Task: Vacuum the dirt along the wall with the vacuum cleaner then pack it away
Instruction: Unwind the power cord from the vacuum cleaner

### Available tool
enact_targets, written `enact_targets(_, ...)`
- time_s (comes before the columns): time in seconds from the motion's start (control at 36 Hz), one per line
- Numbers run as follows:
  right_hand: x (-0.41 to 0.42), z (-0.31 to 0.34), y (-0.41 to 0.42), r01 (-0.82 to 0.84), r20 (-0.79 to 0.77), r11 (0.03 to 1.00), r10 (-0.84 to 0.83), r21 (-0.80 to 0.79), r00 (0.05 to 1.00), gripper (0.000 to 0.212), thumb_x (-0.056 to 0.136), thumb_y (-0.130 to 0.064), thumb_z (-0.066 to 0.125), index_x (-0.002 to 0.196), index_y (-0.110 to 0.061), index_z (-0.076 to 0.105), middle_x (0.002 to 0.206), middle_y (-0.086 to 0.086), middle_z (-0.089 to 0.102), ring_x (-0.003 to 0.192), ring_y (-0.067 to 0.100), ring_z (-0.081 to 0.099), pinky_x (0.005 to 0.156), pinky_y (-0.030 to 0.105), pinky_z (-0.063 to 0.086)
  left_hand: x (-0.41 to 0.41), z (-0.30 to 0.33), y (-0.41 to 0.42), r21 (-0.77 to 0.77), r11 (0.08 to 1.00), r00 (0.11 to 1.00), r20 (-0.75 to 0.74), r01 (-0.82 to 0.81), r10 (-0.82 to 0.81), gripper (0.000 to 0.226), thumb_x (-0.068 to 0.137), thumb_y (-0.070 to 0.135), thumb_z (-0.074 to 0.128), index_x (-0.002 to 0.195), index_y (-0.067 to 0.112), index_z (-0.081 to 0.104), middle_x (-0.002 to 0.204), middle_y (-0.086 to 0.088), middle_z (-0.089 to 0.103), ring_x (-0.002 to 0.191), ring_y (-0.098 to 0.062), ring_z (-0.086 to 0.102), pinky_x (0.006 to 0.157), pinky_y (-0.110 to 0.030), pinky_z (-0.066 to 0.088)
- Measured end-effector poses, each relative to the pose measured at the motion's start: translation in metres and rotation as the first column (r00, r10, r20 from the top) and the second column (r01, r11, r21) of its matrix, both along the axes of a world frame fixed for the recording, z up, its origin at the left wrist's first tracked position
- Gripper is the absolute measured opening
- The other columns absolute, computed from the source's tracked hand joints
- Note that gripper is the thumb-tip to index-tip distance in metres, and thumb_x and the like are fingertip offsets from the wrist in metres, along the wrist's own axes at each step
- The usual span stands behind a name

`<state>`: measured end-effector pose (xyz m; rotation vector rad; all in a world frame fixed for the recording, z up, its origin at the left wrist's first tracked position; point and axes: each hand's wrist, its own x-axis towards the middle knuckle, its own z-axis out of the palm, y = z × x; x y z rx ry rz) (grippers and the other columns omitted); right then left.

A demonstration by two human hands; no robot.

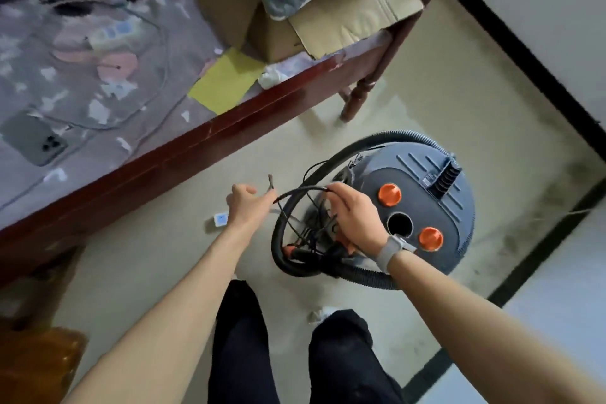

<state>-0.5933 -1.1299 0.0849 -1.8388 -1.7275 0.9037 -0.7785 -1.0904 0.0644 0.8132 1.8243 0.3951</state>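
Note:
A grey canister vacuum cleaner (429,203) with two orange knobs and a round hole in its lid stands on the beige floor. Its black ribbed hose (285,259) is coiled around the body. My left hand (246,203) pinches the end of the thin black power cord (296,190), held out to the left of the vacuum. My right hand (354,216), with a grey watch on the wrist, grips several loops of that cord over the vacuum's left side. Dark dirt marks lie on the floor along the black skirting (537,75) of the wall.
A bed with a red-brown wooden frame (196,147) runs along the left, holding a phone (36,138), a cable, yellow paper and a cardboard box (344,20). A small white object (220,219) lies on the floor near my left wrist. My legs stand below.

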Motion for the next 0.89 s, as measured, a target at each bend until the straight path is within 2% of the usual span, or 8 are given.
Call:
enact_targets(0.11, -0.022, 0.014, 0.006, 0.156, -0.016, 0.988, -0.156, 0.006, 0.988, 0.026, 0.097, -0.022, 0.047, 0.109, -0.008, 0.066, 0.077, -0.020, 0.052, 0.078, 0.011, 0.050, 0.077, 0.039, 0.048, -0.015, 0.009, 0.025, 0.151, 0.880, 0.882, 0.076, 0.450, -0.464, 0.023, 0.097, 0.015, 0.045, 0.100, 0.005, 0.065, 0.125, -0.016, 0.056, 0.124, -0.030, 0.046, 0.103, -0.027, 0.029)
enact_targets(0.19, -0.027, 0.029, 0.008, 0.294, -0.036, 0.954, -0.293, 0.060, 0.956, 0.022, 0.098, -0.018, 0.049, 0.107, -0.008, 0.066, 0.079, -0.017, 0.056, 0.078, 0.012, 0.052, 0.077, 0.036, 0.047, -0.022, 0.022, 0.034, 0.194, 0.843, 0.821, 0.201, 0.502, -0.535, 0.054, 0.081, 0.054, 0.036, 0.083, 0.015, 0.073, 0.109, -0.006, 0.069, 0.110, -0.023, 0.057, 0.100, -0.031, 0.037)
enact_targets(0.28, -0.025, 0.050, 0.008, 0.447, -0.089, 0.881, -0.438, 0.156, 0.894, 0.023, 0.096, -0.019, 0.048, 0.105, -0.007, 0.065, 0.081, -0.021, 0.057, 0.074, -0.004, 0.054, 0.074, 0.014, 0.041, -0.027, 0.039, 0.037, 0.269, 0.773, 0.762, 0.169, 0.574, -0.625, 0.064, 0.076, 0.065, 0.034, 0.077, 0.009, 0.066, 0.082, 0.001, 0.065, 0.084, -0.015, 0.056, 0.076, -0.023, 0.040)
enact_targets(0.36, -0.022, 0.069, 0.004, 0.544, -0.140, 0.808, -0.525, 0.226, 0.839, 0.026, 0.094, -0.022, 0.047, 0.104, -0.007, 0.065, 0.080, -0.022, 0.055, 0.073, -0.005, 0.053, 0.073, 0.016, 0.042, -0.030, 0.046, 0.035, 0.364, 0.658, 0.687, 0.065, 0.660, -0.724, 0.075, 0.072, 0.076, 0.035, 0.079, 0.004, 0.058, 0.074, -0.011, 0.059, 0.073, -0.022, 0.053, 0.068, -0.031, 0.040)
enact_targets(0.53, -0.043, 0.049, -0.029, 0.631, -0.146, 0.769, -0.616, 0.100, 0.774, 0.018, 0.097, -0.011, 0.053, 0.105, -0.003, 0.068, 0.082, -0.011, 0.061, 0.076, 0.008, 0.057, 0.075, 0.011, 0.042, -0.026, 0.051, 0.027, 0.308, 0.847, 0.775, 0.352, 0.433, -0.524, 0.040, 0.101, 0.037, 0.036, 0.072, 0.011, 0.044, 0.058, -0.001, 0.036, 0.055, -0.017, 0.040, 0.068, -0.035, 0.051)
enact_targets(0.72, -0.100, -0.022, -0.103, 0.673, -0.029, 0.705, -0.695, -0.224, 0.718, 0.026, 0.099, -0.016, 0.050, 0.117, -0.009, 0.067, 0.114, 0.005, 0.069, 0.107, 0.017, 0.061, 0.097, 0.025, 0.042, -0.052, 0.045, -0.020, 0.082, 0.864, 0.727, 0.504, 0.497, -0.466, 0.029, 0.104, 0.027, 0.037, 0.080, 0.013, 0.046, 0.047, 0.008, 0.027, 0.038, -0.007, 0.029, 0.050, -0.029, 0.055)
enact_targets(0.81, -0.136, -0.036, -0.129, 0.548, -0.094, 0.768, -0.605, -0.332, 0.791, 0.041, 0.098, -0.008, 0.045, 0.138, -0.017, 0.050, 0.135, 0.002, 0.057, 0.124, 0.018, 0.053, 0.104, 0.020, 0.035, -0.073, 0.044, -0.040, 0.018, 0.900, 0.725, 0.586, 0.436, -0.363, 0.032, 0.104, 0.033, 0.036, 0.078, 0.015, 0.044, 0.043, 0.010, 0.024, 0.035, -0.006, 0.025, 0.041, -0.023, 0.044)
enact_targets(0.89, -0.171, -0.051, -0.142, 0.328, -0.140, 0.872, -0.399, -0.363, 0.906, 0.065, 0.092, 0.005, 0.043, 0.150, -0.020, 0.029, 0.157, 0.005, 0.023, 0.146, 0.018, 0.019, 0.109, 0.012, 0.009, -0.095, 0.047, -0.057, 0.021, 0.915, 0.703, 0.633, 0.402, -0.323, 0.033, 0.103, 0.035, 0.036, 0.078, 0.016, 0.045, 0.045, 0.008, 0.023, 0.035, -0.005, 0.024, 0.040, -0.020, 0.041)
